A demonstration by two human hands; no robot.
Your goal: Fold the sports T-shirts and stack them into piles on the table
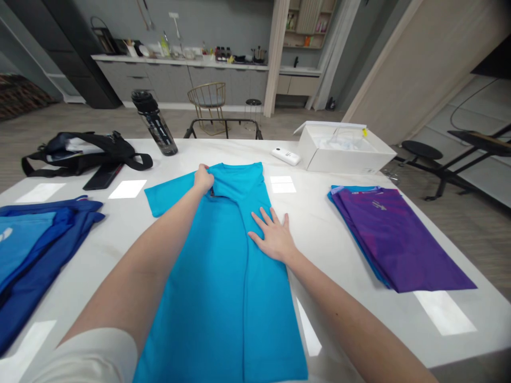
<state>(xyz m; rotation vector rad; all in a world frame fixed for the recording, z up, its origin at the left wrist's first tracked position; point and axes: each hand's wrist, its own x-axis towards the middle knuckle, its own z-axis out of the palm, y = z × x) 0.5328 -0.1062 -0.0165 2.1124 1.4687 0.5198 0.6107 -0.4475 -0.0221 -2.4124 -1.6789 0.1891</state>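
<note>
A bright blue T-shirt (211, 276) lies on the white table in front of me, its right side folded inward over the body. One short sleeve stretches out to the left. My left hand (204, 180) pinches the cloth near the collar, at the left shoulder. Flat on the folded part rests my right hand (274, 235), its fingers spread. A dark line of the fold's edge runs down the shirt between the two hands.
Folded purple clothing (395, 234) lies at the right, dark blue clothing (43, 250) at the left. Farther back are a black bag (83, 151), a phone (102, 176), a bottle (155, 125), a white device (286, 156) and a white box (343, 151).
</note>
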